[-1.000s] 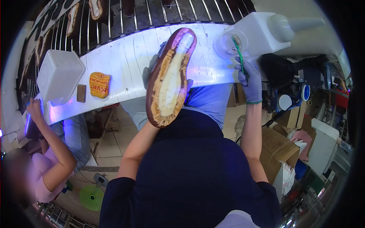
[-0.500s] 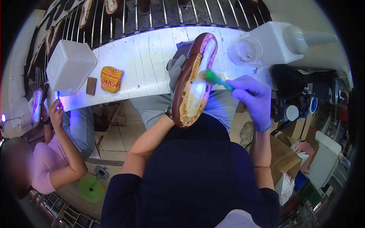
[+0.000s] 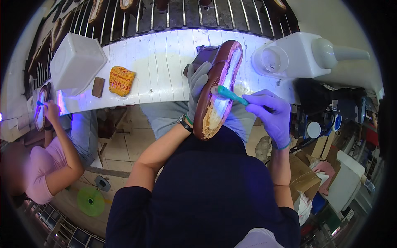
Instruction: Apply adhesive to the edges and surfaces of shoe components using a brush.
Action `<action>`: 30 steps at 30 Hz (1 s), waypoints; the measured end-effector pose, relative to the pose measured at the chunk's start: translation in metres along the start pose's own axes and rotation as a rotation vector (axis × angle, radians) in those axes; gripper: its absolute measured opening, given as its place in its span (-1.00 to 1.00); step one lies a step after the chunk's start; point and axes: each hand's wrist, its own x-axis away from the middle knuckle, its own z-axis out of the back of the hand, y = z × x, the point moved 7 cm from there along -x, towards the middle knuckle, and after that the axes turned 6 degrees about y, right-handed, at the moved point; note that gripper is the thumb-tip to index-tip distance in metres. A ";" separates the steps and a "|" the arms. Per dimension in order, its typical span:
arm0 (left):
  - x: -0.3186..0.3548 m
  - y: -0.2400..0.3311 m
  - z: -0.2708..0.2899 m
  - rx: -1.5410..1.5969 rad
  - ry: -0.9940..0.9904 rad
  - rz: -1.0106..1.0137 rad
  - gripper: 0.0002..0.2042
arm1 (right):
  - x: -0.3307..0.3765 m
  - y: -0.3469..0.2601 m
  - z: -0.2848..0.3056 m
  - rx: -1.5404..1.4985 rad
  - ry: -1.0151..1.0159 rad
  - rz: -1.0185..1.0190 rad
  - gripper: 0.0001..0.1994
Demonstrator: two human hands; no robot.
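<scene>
Head view: your left hand (image 3: 197,89) grips the sole (image 3: 217,89), tilted over your lap at the surface (image 3: 165,70) edge. Your right hand (image 3: 269,113), closed on the brush (image 3: 229,95), has come from the tub (image 3: 271,60); bristles now touch the sole, so coating has begun.

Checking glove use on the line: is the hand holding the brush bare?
No: the right hand wears a purple glove as it grips the green brush against the shoe.
</scene>
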 end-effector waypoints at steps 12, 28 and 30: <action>0.004 0.041 -0.019 -0.960 0.105 -0.428 -0.39 | -0.072 0.068 0.047 0.166 0.348 -0.009 -0.78; 0.010 0.018 -0.012 -0.638 0.072 -0.447 -0.30 | -0.067 0.064 0.041 0.170 0.273 -0.085 -0.82; 0.010 0.015 -0.006 -0.603 0.078 -0.445 -0.30 | -0.056 0.060 0.033 0.136 0.180 -0.193 -0.82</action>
